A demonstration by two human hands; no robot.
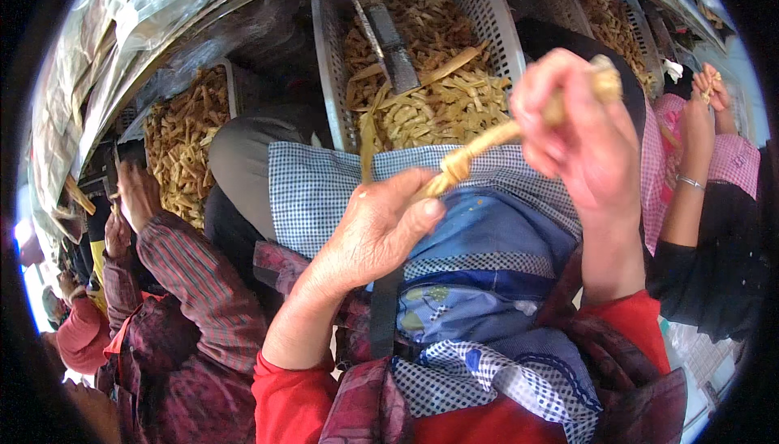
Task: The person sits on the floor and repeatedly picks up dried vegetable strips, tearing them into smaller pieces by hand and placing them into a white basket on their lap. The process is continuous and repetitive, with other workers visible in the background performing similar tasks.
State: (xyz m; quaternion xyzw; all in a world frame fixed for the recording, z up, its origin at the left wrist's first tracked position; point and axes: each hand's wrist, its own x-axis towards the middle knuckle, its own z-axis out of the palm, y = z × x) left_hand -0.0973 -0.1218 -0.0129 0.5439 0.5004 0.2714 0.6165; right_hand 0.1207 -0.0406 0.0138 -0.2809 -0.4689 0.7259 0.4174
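Between my two hands runs a pale yellow, rope-like food strip [497,136], pulled taut, with a knot [456,164] tied in it near my left hand. My left hand [377,229] pinches the strip's lower end between thumb and fingers. Higher up and to the right, my right hand [580,132] is closed round the other end, its fingers smeared by motion. A thicker lump of the same stuff [605,81] shows beyond those fingers. Behind my hands stands a white perforated plastic basket [331,63], filled with many small yellow knotted pieces [446,111].
A dark flat blade [389,47] leans inside the basket, with longer strips [454,64] beside it. At left, a co-worker's hands [134,201] are near another heap of pieces [191,136]. At right, another co-worker's hands [712,95] hold a small piece. A checked apron [312,193] covers my lap.
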